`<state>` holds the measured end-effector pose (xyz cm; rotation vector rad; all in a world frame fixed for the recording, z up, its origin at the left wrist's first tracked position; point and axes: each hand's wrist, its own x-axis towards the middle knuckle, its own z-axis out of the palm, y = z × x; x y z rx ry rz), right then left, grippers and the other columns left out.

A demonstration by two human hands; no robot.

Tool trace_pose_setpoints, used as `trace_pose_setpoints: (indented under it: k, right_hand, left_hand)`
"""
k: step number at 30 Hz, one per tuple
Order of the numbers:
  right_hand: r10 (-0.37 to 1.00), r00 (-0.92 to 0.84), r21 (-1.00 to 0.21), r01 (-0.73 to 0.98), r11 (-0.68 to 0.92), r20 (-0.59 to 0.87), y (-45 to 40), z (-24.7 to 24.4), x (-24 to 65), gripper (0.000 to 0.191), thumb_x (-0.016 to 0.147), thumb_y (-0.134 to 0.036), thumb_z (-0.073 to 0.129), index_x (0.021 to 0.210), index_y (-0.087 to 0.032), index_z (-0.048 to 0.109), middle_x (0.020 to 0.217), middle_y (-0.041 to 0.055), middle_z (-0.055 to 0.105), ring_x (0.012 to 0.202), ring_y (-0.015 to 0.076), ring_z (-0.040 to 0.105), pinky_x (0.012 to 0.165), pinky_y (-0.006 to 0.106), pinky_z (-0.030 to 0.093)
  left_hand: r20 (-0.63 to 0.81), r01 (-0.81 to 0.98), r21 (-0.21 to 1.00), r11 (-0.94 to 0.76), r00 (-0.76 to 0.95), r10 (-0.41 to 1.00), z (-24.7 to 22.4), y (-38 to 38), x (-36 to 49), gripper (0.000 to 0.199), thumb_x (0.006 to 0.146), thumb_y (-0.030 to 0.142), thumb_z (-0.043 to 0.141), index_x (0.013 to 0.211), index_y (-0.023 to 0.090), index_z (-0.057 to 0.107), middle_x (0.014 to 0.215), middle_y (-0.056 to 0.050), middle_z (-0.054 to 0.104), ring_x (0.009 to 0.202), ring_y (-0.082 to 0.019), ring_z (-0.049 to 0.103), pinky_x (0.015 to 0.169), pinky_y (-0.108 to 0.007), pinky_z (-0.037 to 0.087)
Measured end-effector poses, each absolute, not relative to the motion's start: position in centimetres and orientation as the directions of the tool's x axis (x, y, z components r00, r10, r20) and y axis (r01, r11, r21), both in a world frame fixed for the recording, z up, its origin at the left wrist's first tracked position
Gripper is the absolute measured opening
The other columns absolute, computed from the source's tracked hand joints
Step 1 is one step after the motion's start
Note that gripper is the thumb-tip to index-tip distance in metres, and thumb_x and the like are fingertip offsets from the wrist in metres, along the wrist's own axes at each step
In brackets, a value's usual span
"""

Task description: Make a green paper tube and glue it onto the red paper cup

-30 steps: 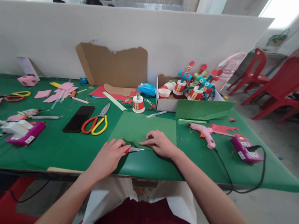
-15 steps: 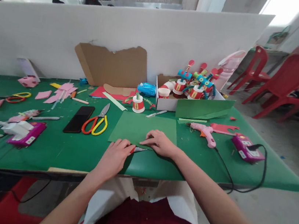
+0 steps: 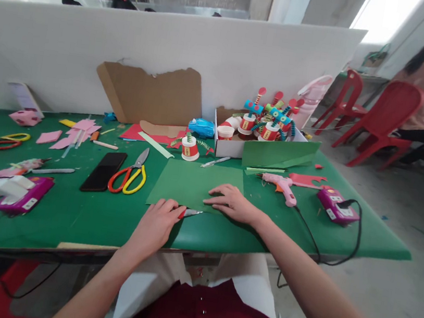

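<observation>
A green paper sheet (image 3: 189, 179) lies flat before me on the green table. My left hand (image 3: 154, 224) rests at its near left edge with fingers curled. From its thumb side juts a slim pointed tool (image 3: 192, 212), red near the hand and silvery at the tip; its exact kind is unclear. My right hand (image 3: 234, 204) lies on the sheet's right part, fingers stretched out and a little apart, holding nothing. Just beyond the sheet are a slim pale pen-like stick (image 3: 215, 162) and an upturned paper cup figure (image 3: 190, 148) with green spring-like arms.
Scissors (image 3: 130, 175) and a black phone (image 3: 103, 171) lie on the left. A pink glue gun (image 3: 281, 187) and a purple power strip (image 3: 337, 206), both corded, are right. Behind stand a box (image 3: 224, 149) of cup figures and a white partition (image 3: 165, 42). A person sits far right.
The view has turned slightly right, so the table's things appear further left. My right hand has slid a little to the right on the sheet. The left hand keeps its place.
</observation>
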<state>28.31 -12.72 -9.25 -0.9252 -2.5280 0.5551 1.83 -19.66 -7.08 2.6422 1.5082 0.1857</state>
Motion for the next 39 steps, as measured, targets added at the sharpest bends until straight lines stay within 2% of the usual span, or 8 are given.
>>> trace_pose_setpoints:
  k: [5, 18, 31, 39]
  right_hand:
    - [0.698, -0.683, -0.463, 0.558, 0.689, 0.215, -13.1, -9.7, 27.9, 0.027, 0.094, -0.027, 0.052, 0.115, -0.029, 0.069, 0.123, 0.0081, 0.061, 0.114, 0.0224, 0.051, 0.099, 0.042, 0.036]
    - [0.701, -0.687, -0.459, 0.568, 0.683, 0.192, -13.1, -9.7, 27.9, 0.029, 0.094, -0.028, 0.049, 0.114, -0.034, 0.069, 0.124, 0.0064, 0.06, 0.114, 0.0224, 0.049, 0.1, 0.043, 0.035]
    - [0.694, -0.686, -0.467, 0.551, 0.692, 0.219, -13.0, -10.0, 28.0, 0.029, 0.094, -0.027, 0.049, 0.114, -0.034, 0.069, 0.123, 0.0067, 0.06, 0.113, 0.0224, 0.05, 0.099, 0.043, 0.036]
    - [0.696, -0.685, -0.467, 0.553, 0.69, 0.215, -12.9, -10.1, 27.9, 0.029, 0.094, -0.027, 0.05, 0.114, -0.033, 0.069, 0.124, 0.0066, 0.06, 0.114, 0.0227, 0.049, 0.099, 0.044, 0.035]
  left_hand:
    - [0.069, 0.875, 0.085, -0.477, 0.473, 0.879, -7.2, -19.9, 1.7, 0.036, 0.094, 0.015, 0.034, 0.121, 0.021, 0.058, 0.109, -0.009, 0.057, 0.093, -0.022, 0.049, 0.077, -0.034, 0.039]
    - [0.043, 0.848, 0.128, -0.515, 0.514, 0.857, -6.9, -19.2, 3.1, 0.034, 0.096, 0.018, 0.031, 0.113, 0.02, 0.061, 0.106, -0.008, 0.058, 0.091, -0.022, 0.048, 0.077, -0.035, 0.039]
    - [0.049, 0.856, 0.036, -0.516, 0.514, 0.856, -6.8, -19.3, 3.3, 0.034, 0.094, 0.014, 0.033, 0.112, 0.02, 0.062, 0.105, -0.008, 0.059, 0.092, -0.024, 0.048, 0.073, -0.036, 0.038]
    - [0.061, 0.844, 0.076, -0.531, 0.528, 0.847, -7.1, -19.1, 3.1, 0.033, 0.094, 0.015, 0.034, 0.112, 0.02, 0.062, 0.104, -0.008, 0.059, 0.09, -0.023, 0.048, 0.072, -0.035, 0.038]
